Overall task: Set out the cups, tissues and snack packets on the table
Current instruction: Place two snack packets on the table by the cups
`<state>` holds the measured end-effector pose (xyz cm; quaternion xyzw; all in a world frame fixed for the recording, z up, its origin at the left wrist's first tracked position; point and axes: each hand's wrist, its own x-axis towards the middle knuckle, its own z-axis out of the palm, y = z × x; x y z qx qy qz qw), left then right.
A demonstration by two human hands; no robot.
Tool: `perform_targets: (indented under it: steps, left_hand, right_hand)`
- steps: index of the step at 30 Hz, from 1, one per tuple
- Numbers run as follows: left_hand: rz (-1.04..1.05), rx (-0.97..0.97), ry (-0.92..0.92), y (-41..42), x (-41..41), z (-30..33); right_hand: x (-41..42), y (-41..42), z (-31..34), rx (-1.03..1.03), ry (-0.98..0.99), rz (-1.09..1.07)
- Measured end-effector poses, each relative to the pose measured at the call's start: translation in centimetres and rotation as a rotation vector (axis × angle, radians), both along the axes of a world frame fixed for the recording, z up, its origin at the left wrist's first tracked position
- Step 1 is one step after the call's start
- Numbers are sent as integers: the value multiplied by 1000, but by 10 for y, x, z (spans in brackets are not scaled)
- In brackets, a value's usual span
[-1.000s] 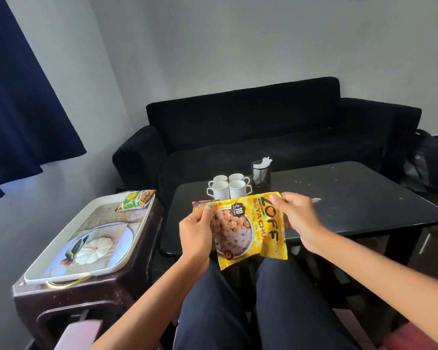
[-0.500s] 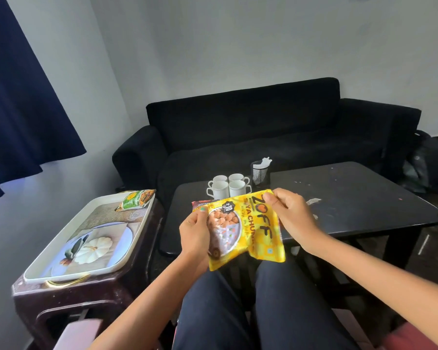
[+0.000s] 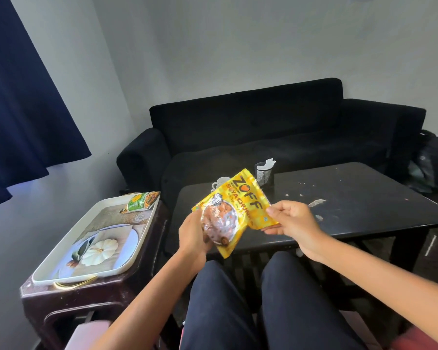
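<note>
Both hands pinch the yellow snack packet above the near edge of the tabletop: left hand at its lower corner, right hand at its side. A loose pinch on slick foil (my guess) could drop it short, onto the lap. Beyond it the cups and tissue holder crowd the far side; a green packet waits on the tray.

Home living room: black fabric sofa, low dark wooden coffee table, navy curtain.
</note>
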<state>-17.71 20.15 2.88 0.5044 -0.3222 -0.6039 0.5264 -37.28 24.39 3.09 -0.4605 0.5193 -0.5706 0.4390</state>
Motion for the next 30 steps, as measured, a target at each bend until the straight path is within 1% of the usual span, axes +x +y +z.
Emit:
perform_targets:
  steps: [5,8,14,18,21,26,30]
  left_hand:
    - [-373,-41,17,10,-10,-6]
    - [-479,-79,6,13,-16,-11]
    - [-471,-152,-50,12,-16,-16]
    - [-462,-250,-244,10,-15,-18]
    - [-457,-296,-304,9,-14,-19]
    - [-421,-265,-313,11,-19,-25]
    - [-414,-185,-327,20,-23,-39]
  right_hand:
    - [-13,-6,11,-111,-19,-136]
    - [-23,-7,19,-198,83,-176]
    - [-34,-9,31,-300,376,-200]
    - [-36,-8,32,-340,512,-210]
    - [-37,-6,33,-337,598,-216]
    - [-35,-4,36,-404,791,-243]
    - [-28,1,52,-584,870,-311]
